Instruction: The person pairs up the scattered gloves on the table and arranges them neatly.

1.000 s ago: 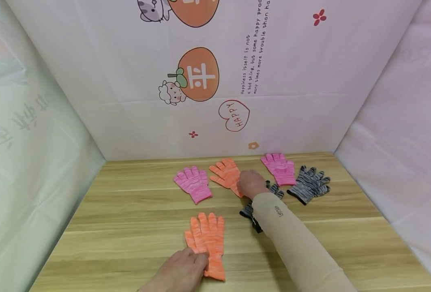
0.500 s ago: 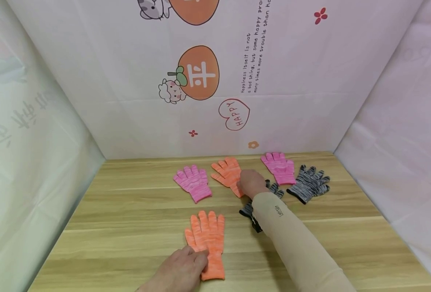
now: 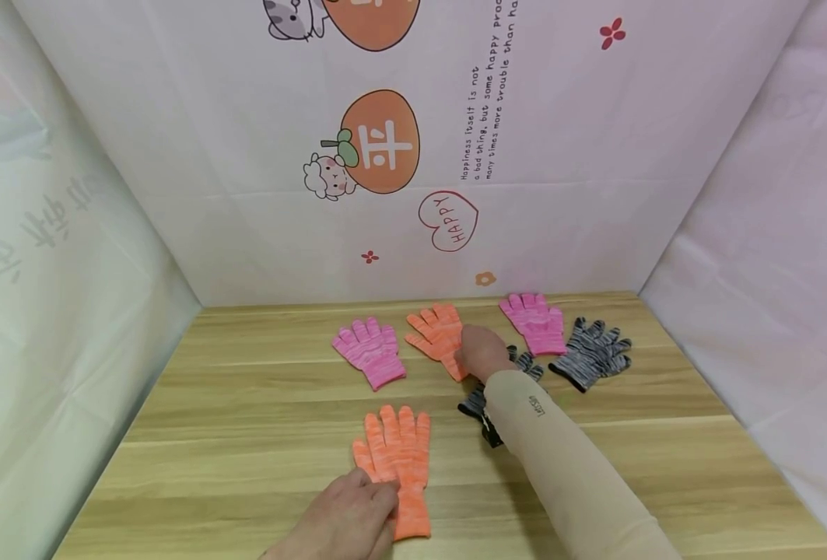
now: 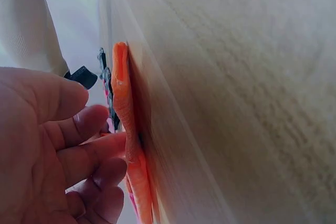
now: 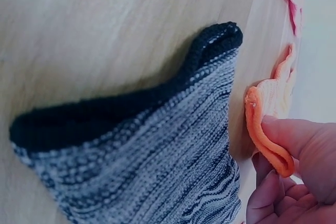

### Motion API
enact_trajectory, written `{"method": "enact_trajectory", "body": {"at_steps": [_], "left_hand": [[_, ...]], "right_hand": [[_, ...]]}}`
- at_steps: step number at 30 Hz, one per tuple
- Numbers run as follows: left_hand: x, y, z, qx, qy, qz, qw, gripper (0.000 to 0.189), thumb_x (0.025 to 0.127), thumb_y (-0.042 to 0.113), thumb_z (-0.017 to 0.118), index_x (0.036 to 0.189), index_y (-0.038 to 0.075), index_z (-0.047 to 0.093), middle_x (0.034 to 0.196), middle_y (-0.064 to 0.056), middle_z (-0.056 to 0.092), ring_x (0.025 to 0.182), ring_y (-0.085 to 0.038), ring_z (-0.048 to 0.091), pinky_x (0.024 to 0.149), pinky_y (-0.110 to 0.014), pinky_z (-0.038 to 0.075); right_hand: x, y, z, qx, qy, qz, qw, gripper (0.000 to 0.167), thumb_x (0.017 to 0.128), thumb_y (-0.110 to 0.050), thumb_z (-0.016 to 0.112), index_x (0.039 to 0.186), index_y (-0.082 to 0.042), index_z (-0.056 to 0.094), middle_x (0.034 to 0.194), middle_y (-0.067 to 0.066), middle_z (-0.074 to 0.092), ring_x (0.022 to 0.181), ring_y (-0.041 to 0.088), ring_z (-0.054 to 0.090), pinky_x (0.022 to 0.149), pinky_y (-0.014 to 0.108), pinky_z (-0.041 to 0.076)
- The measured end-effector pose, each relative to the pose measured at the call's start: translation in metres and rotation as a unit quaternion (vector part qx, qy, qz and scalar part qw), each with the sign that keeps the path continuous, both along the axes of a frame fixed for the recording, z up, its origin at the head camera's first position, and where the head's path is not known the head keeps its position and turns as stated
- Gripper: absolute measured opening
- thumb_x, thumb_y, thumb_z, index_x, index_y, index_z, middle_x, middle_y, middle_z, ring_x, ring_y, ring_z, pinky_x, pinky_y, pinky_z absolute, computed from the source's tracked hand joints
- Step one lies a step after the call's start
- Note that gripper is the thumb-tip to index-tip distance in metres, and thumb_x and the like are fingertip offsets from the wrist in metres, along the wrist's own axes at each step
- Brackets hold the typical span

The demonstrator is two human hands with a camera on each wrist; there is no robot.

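Note:
Near the front of the table lies an orange knit glove (image 3: 409, 459), its fingers toward the back wall. My left hand (image 3: 350, 513) rests at its left edge; in the left wrist view the loosely bent fingertips touch the glove's side. Farther back is a second orange glove (image 3: 439, 334). My right hand (image 3: 485, 354) pinches that glove by its cuff (image 5: 262, 135) between thumb and fingers, with the cuff lifted in the right wrist view. A grey-and-black glove (image 3: 474, 404) lies partly hidden under my right forearm.
One pink glove (image 3: 373, 354) lies to the left of the far orange glove. Another pink glove (image 3: 535, 325) and a second grey-and-black glove (image 3: 591, 354) lie at the back right. A printed white cloth wall (image 3: 266, 249) stands behind the wooden table (image 3: 245, 435).
The near orange glove's cuff has flattened and straightened under my left hand. The far orange glove has shifted slightly to the right in my right hand's pinch.

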State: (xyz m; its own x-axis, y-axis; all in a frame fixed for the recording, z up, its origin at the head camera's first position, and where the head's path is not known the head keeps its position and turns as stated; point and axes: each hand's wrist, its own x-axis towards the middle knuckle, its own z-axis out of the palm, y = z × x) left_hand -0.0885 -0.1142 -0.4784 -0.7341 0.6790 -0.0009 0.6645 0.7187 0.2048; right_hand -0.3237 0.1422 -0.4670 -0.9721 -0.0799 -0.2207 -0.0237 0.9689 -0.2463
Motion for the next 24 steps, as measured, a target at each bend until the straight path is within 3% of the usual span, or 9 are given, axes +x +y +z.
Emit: {"method": "enact_trajectory", "body": {"at_steps": [2,5,9,14,17,19,24], "left_hand": [[-0.0009,0.0009,-0.0003,0.001,-0.004,0.004,1.0,0.009,0.101,0.034,0.061,0.098,0.025,0.059,0.085,0.019,0.053,0.08,-0.005,0.044,0.073,-0.022,0.041],[-0.0013,0.0014,-0.0007,-0.008,-0.002,0.007,0.9999,0.017,0.099,0.036,0.066,0.11,0.025,0.061,0.088,0.02,0.058,0.084,-0.006,0.047,0.075,-0.023,0.043],[-0.0014,0.0018,-0.0024,-0.006,0.047,-0.016,0.9987,0.024,0.094,0.028,0.072,0.117,0.024,0.065,0.096,0.02,0.064,0.082,-0.004,0.046,0.073,-0.02,0.041],[-0.0015,0.0032,-0.0056,-0.009,0.124,-0.042,0.9914,0.023,0.09,0.023,0.075,0.113,0.025,0.07,0.097,0.019,0.065,0.082,-0.006,0.049,0.07,-0.02,0.041],[-0.0011,0.0045,-0.0057,-0.025,0.113,-0.045,0.9922,0.026,0.091,0.024,0.073,0.117,0.024,0.073,0.109,0.014,0.069,0.099,-0.011,0.059,0.08,-0.025,0.052],[-0.0009,0.0057,-0.0054,-0.027,0.089,-0.044,0.9947,0.027,0.093,0.024,0.072,0.121,0.022,0.073,0.116,0.01,0.069,0.107,-0.012,0.062,0.086,-0.028,0.055],[0.0,0.0095,-0.0037,-0.017,0.048,-0.032,0.9982,0.026,0.096,0.024,0.072,0.12,0.017,0.073,0.115,0.007,0.066,0.102,-0.008,0.063,0.084,-0.027,0.056]], "right_hand": [[0.0008,0.0003,-0.0003,-0.008,0.002,0.003,1.0,0.019,0.103,-0.018,0.066,0.116,-0.004,0.066,0.102,0.01,0.069,0.089,0.026,0.064,0.078,0.04,0.055],[0.0022,0.0012,-0.0014,-0.021,0.002,0.006,0.9998,0.034,0.103,-0.018,0.066,0.134,-0.004,0.061,0.122,0.012,0.069,0.107,0.028,0.066,0.09,0.044,0.056],[0.0033,0.0019,-0.0028,-0.035,-0.002,0.003,0.9994,0.039,0.103,-0.018,0.065,0.14,-0.005,0.06,0.133,0.013,0.067,0.116,0.03,0.065,0.094,0.046,0.056],[0.0015,0.0021,-0.0024,-0.024,-0.006,0.004,0.9997,0.024,0.102,-0.018,0.066,0.122,-0.005,0.069,0.113,0.01,0.071,0.095,0.025,0.066,0.083,0.041,0.056],[0.0009,0.003,-0.0013,-0.024,-0.013,0.002,0.9996,0.015,0.102,-0.018,0.065,0.108,-0.006,0.072,0.099,0.008,0.07,0.083,0.023,0.062,0.074,0.038,0.053],[0.0015,0.0043,-0.0004,-0.033,-0.013,-0.003,0.9994,0.014,0.101,-0.017,0.065,0.104,-0.006,0.073,0.097,0.008,0.07,0.079,0.022,0.061,0.07,0.037,0.051],[0.0029,0.0064,0.0008,-0.053,-0.012,-0.015,0.9984,0.013,0.099,-0.016,0.065,0.095,-0.006,0.072,0.093,0.009,0.068,0.072,0.021,0.056,0.063,0.034,0.045]]}}
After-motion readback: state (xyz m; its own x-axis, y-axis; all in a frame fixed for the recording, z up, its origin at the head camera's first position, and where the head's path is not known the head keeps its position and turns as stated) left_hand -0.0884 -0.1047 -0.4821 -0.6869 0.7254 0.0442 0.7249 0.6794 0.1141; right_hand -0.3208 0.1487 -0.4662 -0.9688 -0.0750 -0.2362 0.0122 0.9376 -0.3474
